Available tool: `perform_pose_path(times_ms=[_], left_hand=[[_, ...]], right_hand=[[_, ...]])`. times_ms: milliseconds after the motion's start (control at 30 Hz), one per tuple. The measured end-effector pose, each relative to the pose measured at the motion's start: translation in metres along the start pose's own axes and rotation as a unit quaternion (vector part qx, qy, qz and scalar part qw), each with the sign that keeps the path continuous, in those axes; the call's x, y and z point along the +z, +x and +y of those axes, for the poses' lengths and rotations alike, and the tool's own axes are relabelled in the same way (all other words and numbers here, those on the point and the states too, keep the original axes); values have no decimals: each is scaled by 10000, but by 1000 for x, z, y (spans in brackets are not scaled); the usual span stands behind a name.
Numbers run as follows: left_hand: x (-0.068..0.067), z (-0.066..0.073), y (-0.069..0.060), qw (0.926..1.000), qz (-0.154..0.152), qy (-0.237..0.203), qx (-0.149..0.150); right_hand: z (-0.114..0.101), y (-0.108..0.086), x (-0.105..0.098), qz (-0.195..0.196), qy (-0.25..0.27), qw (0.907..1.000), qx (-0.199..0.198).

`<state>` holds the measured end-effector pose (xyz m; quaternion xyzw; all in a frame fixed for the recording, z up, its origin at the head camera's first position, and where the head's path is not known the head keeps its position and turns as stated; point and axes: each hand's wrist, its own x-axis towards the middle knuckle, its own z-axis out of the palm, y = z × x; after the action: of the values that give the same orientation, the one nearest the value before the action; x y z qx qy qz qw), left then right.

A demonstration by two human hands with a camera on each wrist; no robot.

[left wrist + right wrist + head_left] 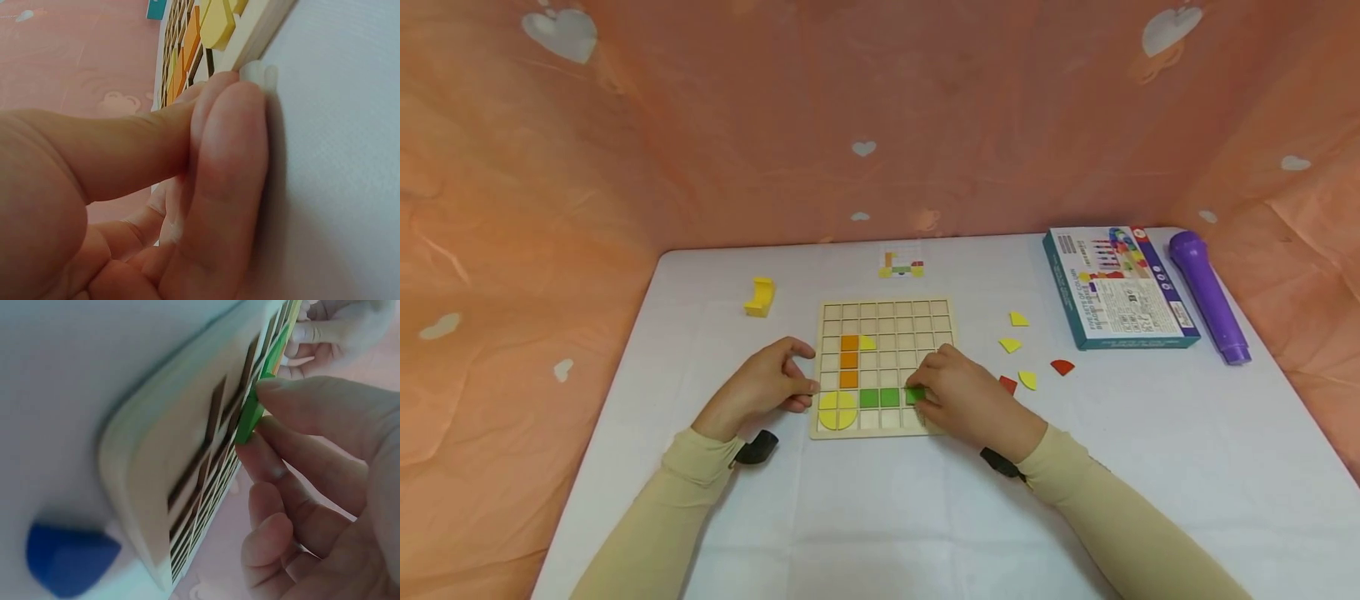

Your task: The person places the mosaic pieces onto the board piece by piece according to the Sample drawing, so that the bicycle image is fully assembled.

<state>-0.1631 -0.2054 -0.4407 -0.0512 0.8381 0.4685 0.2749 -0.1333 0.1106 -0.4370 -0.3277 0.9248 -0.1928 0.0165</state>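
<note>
A wooden grid board (880,432) lies on the white table. My right hand (973,402) pinches a green square tile (250,415) between thumb and fingers over the board's lower right part; the tile looks tilted in the right wrist view. Two green tiles (878,398) lie to its left in the grid. At the board's left edge rests my left hand (762,379), fingers loosely bent and touching the edge, with nothing held. Set in the grid are a column of orange squares (848,360), a yellow circle of quarter pieces (837,411) and a single yellow quarter (867,342).
Loose yellow quarters (1011,344), a red quarter (1062,367) and a red square (1008,384) lie right of the board. A blue piece (70,557) lies near its corner. Farther off are a pattern card (901,265), a yellow block (762,297), a box (1120,287) and a purple tube (1210,297).
</note>
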Motion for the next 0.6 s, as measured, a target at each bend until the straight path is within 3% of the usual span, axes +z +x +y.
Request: perform_pose_path(times_ms=[600], left_hand=[[0, 1, -2, 10000, 1, -84, -7]], right_hand=[[-5, 3, 5, -42, -111, 9999, -48]])
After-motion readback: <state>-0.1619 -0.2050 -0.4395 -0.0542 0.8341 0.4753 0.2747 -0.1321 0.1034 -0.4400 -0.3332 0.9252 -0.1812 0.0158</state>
